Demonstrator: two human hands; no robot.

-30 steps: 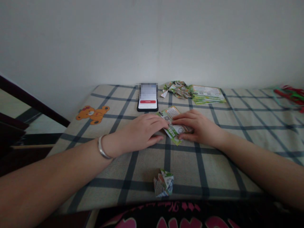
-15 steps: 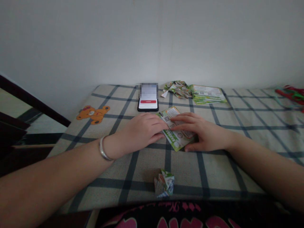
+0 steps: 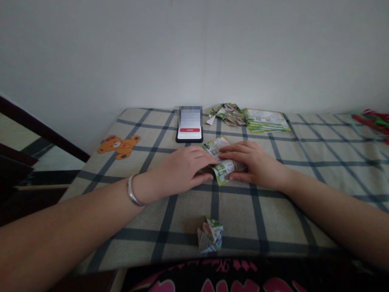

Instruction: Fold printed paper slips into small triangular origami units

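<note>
A green-and-white printed paper sheet (image 3: 223,168) lies at a slant in the middle of the table, its near part bent upward. My left hand (image 3: 190,166) grips the left side of the sheet, fingers on top and thumb at the near edge. On the right side, my right hand (image 3: 251,162) holds it the same way, thumb at the lower edge and fingers spread over the print. Closer to me sits a small folded paper piece (image 3: 210,235), made of similar printed paper.
A phone (image 3: 189,134) lies near the wall. To its right are a heap of folded paper pieces (image 3: 227,114) and a stack of printed sheets (image 3: 267,121). Red and green items (image 3: 375,123) sit at the far right. An orange bear picture (image 3: 119,147) decorates the checked cloth.
The near part of the sheet has gone from flat to curled upward. My right thumb has moved inward and slightly away from me along its near edge. The left hand has barely shifted.
</note>
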